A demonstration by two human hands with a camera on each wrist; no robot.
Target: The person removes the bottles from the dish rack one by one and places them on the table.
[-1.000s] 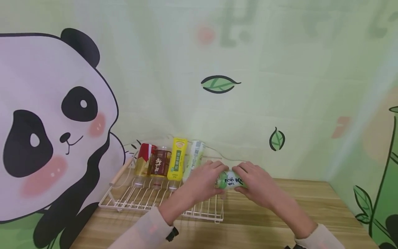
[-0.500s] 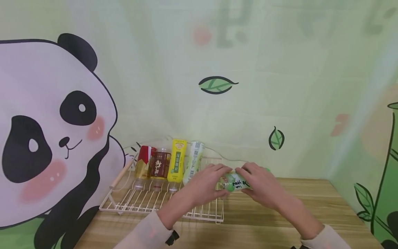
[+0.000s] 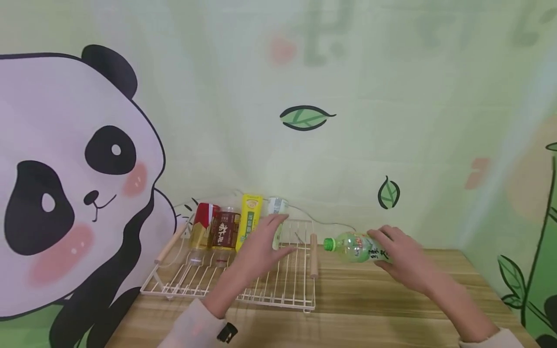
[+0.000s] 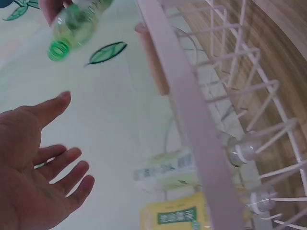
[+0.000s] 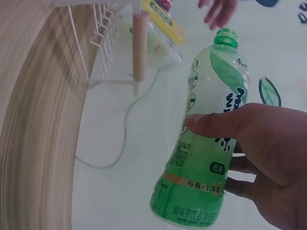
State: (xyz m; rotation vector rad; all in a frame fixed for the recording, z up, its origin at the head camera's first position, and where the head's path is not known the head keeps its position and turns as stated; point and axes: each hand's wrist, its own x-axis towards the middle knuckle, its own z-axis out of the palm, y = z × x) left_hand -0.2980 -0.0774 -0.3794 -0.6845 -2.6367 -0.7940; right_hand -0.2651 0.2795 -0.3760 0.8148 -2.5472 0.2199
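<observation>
My right hand (image 3: pixel 404 261) grips a green tea bottle (image 5: pixel 201 143) around its middle. In the head view the bottle lies sideways in the air right of the rack, its green cap (image 3: pixel 329 244) facing left. My left hand (image 3: pixel 258 246) holds nothing; its fingers and thumb are spread apart over the white wire rack (image 3: pixel 283 304). Behind that hand, a pale green-and-white bottle (image 3: pixel 277 205) is partly hidden. A yellow bottle (image 3: pixel 251 208), a dark red-brown bottle (image 3: pixel 226 227) and a red-and-gold bottle (image 3: pixel 203 227) lie side by side on the rack, caps toward me.
The rack has a wooden handle (image 3: pixel 314 256) on its right side and another wooden handle (image 3: pixel 170 244) on its left. It stands on a wood-grain table (image 3: pixel 374 309). A thin cable (image 3: pixel 322 222) runs along a printed backdrop (image 3: pixel 243 121) with a panda and leaves.
Both hands were on the green tea bottle. My left hand has let go and moved left over the rack; my right hand has carried the bottle to the right.
</observation>
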